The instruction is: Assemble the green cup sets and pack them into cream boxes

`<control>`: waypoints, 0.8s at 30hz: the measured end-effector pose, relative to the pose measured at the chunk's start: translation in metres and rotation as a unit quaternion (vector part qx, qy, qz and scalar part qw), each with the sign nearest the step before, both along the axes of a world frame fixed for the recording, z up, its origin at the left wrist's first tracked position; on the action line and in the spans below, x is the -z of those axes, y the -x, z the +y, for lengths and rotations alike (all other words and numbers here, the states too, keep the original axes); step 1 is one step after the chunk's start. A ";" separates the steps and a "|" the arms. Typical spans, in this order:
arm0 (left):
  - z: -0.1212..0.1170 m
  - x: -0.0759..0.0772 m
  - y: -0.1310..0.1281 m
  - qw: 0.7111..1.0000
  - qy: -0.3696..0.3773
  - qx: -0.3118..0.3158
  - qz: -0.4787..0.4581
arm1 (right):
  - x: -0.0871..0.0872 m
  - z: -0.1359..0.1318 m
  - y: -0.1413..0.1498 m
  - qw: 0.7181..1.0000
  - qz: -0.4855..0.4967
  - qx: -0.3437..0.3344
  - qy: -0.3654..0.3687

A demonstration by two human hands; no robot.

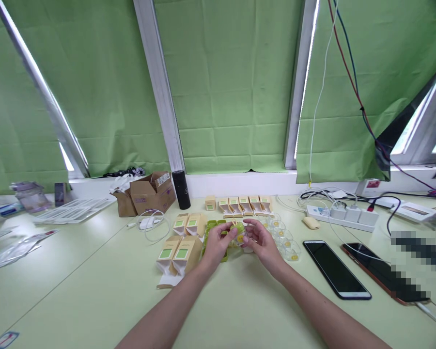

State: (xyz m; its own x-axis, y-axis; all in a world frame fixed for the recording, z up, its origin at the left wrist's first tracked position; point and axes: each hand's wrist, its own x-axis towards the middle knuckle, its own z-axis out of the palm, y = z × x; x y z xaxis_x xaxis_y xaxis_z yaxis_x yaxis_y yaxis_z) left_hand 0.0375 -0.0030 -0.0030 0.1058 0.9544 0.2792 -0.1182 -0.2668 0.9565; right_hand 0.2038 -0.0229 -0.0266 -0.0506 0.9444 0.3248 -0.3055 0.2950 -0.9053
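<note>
In front of me both hands meet over the table. My left hand (pixel 218 244) pinches a small green plastic case (pixel 238 227) between thumb and fingers. My right hand (pixel 262 241) has its fingers curled round a clear plastic piece with yellow inside (pixel 240 238), up against the green case. Whether the two are joined I cannot tell. Several green cases (pixel 211 224) stand behind and beside my left hand, partly hidden by it. Clear cases with yellow bits (pixel 290 252) lie in rows to the right of my right hand.
Open tan cartons (pixel 186 254) with green squares stand left of my hands, with a row of more cartons (pixel 244 205) behind. Phones (pixel 336 269) and a power strip (pixel 343 216) lie right. A black bottle (pixel 181 190), brown box (pixel 153 194) and coiled white cable (pixel 156 224) are back left.
</note>
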 end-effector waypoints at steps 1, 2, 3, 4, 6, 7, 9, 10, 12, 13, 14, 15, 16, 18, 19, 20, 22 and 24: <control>0.000 0.000 0.001 1.000 -0.007 0.009 0.013 | 0.000 0.000 0.000 1.000 0.001 -0.001 -0.001; 0.001 0.001 0.001 0.999 -0.014 0.017 0.025 | 0.000 0.000 0.000 1.000 0.000 0.000 -0.001; 0.001 0.001 0.002 0.999 -0.020 0.023 0.034 | 0.000 0.000 0.000 1.000 -0.002 0.000 -0.003; 0.001 0.001 0.002 0.999 -0.023 0.024 0.038 | 0.000 -0.001 0.000 1.000 -0.007 0.000 -0.006; 0.001 0.002 0.003 0.999 -0.027 0.022 0.040 | 0.001 -0.001 0.000 1.000 -0.021 -0.001 -0.014; 0.001 0.002 0.003 0.999 -0.028 0.021 0.042 | 0.001 -0.002 0.000 0.999 -0.028 -0.003 -0.019; 0.001 0.002 0.003 0.998 -0.029 0.023 0.046 | 0.001 -0.003 0.000 0.999 -0.038 -0.003 -0.026; 0.001 0.002 0.003 0.998 -0.030 0.026 0.046 | 0.001 -0.003 0.000 0.999 -0.043 -0.003 -0.029; 0.001 0.002 0.003 0.998 -0.035 0.031 0.046 | 0.001 -0.004 0.001 0.998 -0.050 -0.005 -0.035; 0.002 0.003 0.003 0.998 -0.037 0.031 0.046 | 0.000 -0.004 0.001 0.998 -0.053 -0.006 -0.037; 0.002 0.003 0.003 0.998 -0.039 0.029 0.048 | 0.000 -0.004 0.001 0.998 -0.055 -0.007 -0.039; 0.002 0.004 0.004 0.998 -0.040 0.025 0.051 | -0.001 -0.004 0.001 0.998 -0.056 -0.007 -0.039; 0.003 0.004 0.004 0.997 -0.040 0.020 0.055 | -0.001 -0.005 0.001 0.998 -0.055 -0.006 -0.038; 0.003 0.005 0.004 0.997 -0.042 0.010 0.065 | -0.002 -0.005 0.001 0.998 -0.051 -0.005 -0.035; 0.003 0.005 0.004 0.997 -0.043 0.006 0.070 | -0.002 -0.004 0.001 0.998 -0.049 -0.006 -0.033; 0.003 0.005 0.004 0.996 -0.044 0.003 0.076 | -0.002 -0.004 0.001 0.998 -0.049 -0.007 -0.032; 0.003 0.005 0.004 0.995 -0.046 0.002 0.087 | -0.001 -0.003 0.000 0.998 -0.050 -0.010 -0.029; 0.003 0.005 0.004 0.994 -0.049 0.002 0.097 | 0.001 -0.001 -0.001 0.998 -0.051 -0.013 -0.025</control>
